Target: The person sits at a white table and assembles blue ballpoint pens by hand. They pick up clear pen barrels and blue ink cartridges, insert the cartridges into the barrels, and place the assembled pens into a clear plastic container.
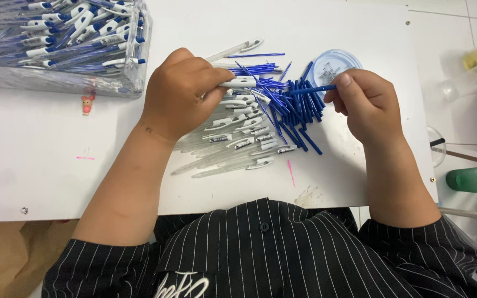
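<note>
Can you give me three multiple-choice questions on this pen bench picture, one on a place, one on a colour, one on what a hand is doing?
1. Where does the clear bin of finished pens stand?
A. far left of the table
B. on the floor
C. beside the right wrist

2. What colour are the short tubes in the pile?
A. red
B. blue
C. green

3. What does the right hand do?
A. lies flat and empty
B. grips a bottle
C. pinches a blue tube

Answers:
1. A, the bin sits at the table's upper left corner, beyond the left hand.
2. B, the piled tubes are all blue, next to the clear pen barrels.
3. C, thumb and fingers close on one blue tube pointing toward the left hand, which holds a white pen part.
</note>
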